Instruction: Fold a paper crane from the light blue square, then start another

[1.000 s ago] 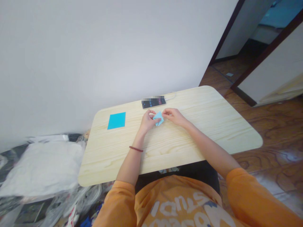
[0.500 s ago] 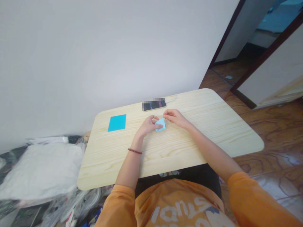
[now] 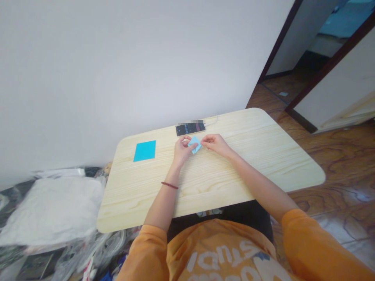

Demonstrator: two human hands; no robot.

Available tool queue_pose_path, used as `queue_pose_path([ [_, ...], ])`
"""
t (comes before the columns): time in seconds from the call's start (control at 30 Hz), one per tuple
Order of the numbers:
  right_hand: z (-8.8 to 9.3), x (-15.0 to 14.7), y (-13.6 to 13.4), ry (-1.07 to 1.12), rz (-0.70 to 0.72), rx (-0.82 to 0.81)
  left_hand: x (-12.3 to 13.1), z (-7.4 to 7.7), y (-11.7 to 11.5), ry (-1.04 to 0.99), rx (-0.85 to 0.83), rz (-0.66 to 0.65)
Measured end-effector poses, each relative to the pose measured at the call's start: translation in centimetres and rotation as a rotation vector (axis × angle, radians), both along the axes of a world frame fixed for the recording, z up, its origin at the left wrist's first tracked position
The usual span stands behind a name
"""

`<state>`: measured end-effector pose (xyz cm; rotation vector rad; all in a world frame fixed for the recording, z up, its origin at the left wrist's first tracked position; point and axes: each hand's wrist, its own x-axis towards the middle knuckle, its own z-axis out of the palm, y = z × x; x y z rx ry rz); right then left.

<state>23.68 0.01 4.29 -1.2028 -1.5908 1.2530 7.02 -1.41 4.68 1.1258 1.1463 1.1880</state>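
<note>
A small folded piece of light blue paper (image 3: pixel 194 145) is held up between my two hands above the pale wooden table (image 3: pixel 234 171). My left hand (image 3: pixel 183 150), with a red bead bracelet (image 3: pixel 169 185) on the wrist, pinches its left side. The fingertips of my right hand (image 3: pixel 213 143) pinch its right corner. A flat square sheet of cyan paper (image 3: pixel 144 151) lies to the left of my left hand, out of reach of my fingertips. Part of the folded paper is hidden by my fingers.
A black smartphone (image 3: pixel 190 129) lies near the table's back edge, just beyond my hands, with a white cable (image 3: pixel 212 118) running from it. The table's back edge meets a white wall. White bags and plastic (image 3: pixel 52 210) lie on the floor at left; a wooden floor and doorway lie at right.
The folded paper has risen from lower down between my hands and now tilts with a point upward. My hands have shifted up the picture with it, and the paper shows more of its folded shape.
</note>
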Motion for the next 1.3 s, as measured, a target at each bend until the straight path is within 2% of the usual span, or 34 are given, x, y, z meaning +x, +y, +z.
queue_pose_path([
  [0.1,-0.2,0.1,0.2,-0.039,0.011,0.042,0.1,-0.3,0.1,0.015,0.027,0.016],
  [0.23,-0.3,0.2,0.3,-0.149,0.024,0.176,0.2,-0.7,0.3,0.070,0.062,0.034],
  [0.43,-0.3,0.1,0.1,-0.292,0.075,0.316,-0.1,-1.2,0.4,0.168,0.085,0.011],
  [0.67,-0.1,0.2,0.1,-0.284,0.091,0.306,-0.6,-1.1,0.4,0.252,-0.002,-0.074],
  [0.97,0.0,0.8,0.6,-0.129,0.001,0.255,-0.3,-0.9,-0.3,0.285,-0.047,-0.249],
  [1.03,0.1,0.8,0.7,-0.092,-0.034,0.233,-0.2,-0.8,-0.3,0.261,-0.054,-0.230],
  [1.17,0.1,0.7,0.6,-0.060,-0.082,0.179,0.2,-0.9,-0.1,0.171,-0.032,-0.106],
  [1.3,-0.2,0.2,0.3,-0.058,-0.062,0.078,0.4,-0.9,0.2,0.088,0.024,-0.001],
])
